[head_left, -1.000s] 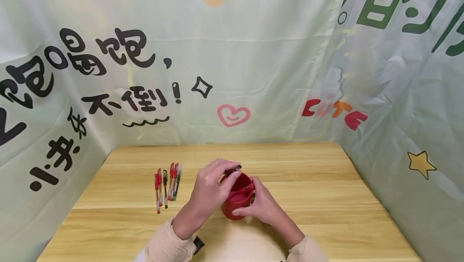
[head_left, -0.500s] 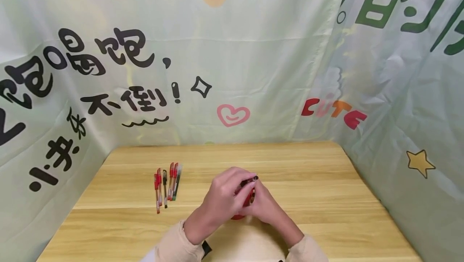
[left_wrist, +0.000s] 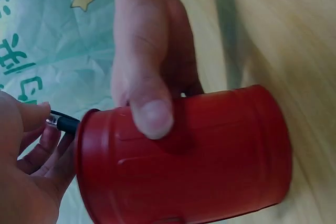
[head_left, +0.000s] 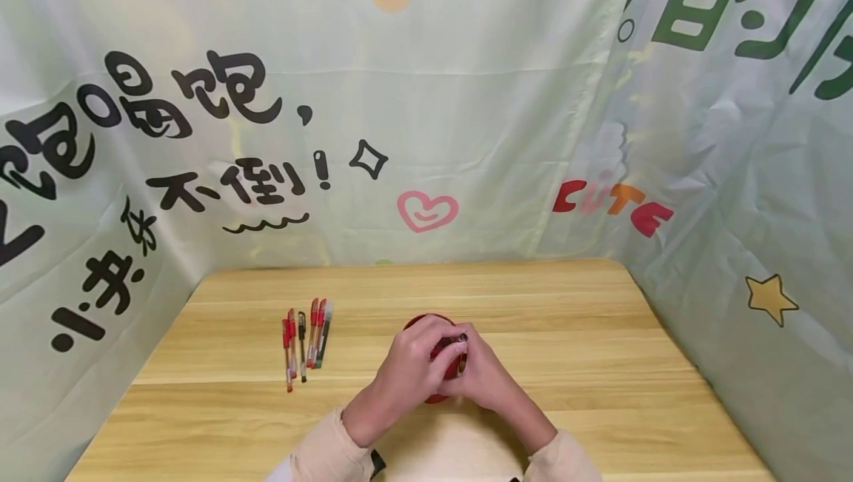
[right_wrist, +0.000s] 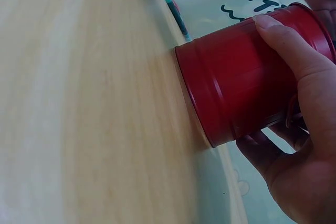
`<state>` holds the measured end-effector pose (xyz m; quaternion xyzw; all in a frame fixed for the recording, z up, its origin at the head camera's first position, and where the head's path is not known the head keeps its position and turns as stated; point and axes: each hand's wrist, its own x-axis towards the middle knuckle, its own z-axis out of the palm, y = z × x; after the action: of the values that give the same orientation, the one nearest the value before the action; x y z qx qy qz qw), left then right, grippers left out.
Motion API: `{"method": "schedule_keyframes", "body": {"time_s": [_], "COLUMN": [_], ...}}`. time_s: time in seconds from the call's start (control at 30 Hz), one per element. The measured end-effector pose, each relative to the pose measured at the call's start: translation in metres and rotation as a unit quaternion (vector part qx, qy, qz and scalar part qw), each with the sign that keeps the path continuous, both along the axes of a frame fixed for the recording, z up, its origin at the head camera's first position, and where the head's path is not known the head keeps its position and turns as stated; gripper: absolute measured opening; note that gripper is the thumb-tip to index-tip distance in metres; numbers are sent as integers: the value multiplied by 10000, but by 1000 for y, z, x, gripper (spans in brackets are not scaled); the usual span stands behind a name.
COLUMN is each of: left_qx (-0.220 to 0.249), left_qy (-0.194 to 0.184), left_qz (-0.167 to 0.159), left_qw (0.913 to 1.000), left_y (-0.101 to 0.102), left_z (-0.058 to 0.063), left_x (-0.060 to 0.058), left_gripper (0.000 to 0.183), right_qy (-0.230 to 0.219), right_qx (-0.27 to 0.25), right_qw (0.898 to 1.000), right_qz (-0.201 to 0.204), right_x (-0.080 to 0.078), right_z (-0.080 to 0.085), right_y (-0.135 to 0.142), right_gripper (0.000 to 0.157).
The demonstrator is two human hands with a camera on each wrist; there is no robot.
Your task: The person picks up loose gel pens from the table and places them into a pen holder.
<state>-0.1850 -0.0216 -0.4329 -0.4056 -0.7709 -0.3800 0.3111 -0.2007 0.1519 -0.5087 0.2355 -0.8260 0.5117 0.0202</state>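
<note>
A red cylindrical cup [head_left: 436, 398] stands on the table, mostly hidden by both hands in the head view. My right hand [head_left: 483, 369] grips its side; in the right wrist view the thumb lies along the red wall and the other fingers reach round the far side. At the mouth, my left hand [head_left: 416, 360] pinches a dark pen [left_wrist: 67, 124] by its clear end. The pen's lower part is hidden behind the cup's rim in the left wrist view. The cup's inside is covered by the left hand from above.
To the left on the wooden table [head_left: 566, 319] lie several pens, among them a red-capped pen [head_left: 288, 356], a black-capped pen [head_left: 302, 345] and a green-and-black pen [head_left: 323, 334]. A printed cloth backdrop [head_left: 466, 134] encloses the back and sides.
My left hand has moved right and slightly down with the pen, from the cup's left rim to its right side, beside the right hand. The right hand stays on the cup.
</note>
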Motion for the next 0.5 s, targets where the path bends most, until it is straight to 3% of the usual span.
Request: {"method": "schedule_keyframes", "body": {"time_s": [0.23, 0.5], "left_qx": [-326, -707], "left_qy": [-626, -867], "left_qz": [86, 409], "left_qw": [9975, 9929], "left_y": [-1, 0], "left_z": [-10, -13], "left_x": [-2, -4], "left_gripper": [13, 16], "right_qy": [-314, -401], "right_qx": [-16, 156], "right_qw": [9993, 9984], "right_qz": [-202, -377], "right_x": [1, 2], "right_z": [1, 2], "right_y": [0, -1], "right_gripper": [74, 74]}}
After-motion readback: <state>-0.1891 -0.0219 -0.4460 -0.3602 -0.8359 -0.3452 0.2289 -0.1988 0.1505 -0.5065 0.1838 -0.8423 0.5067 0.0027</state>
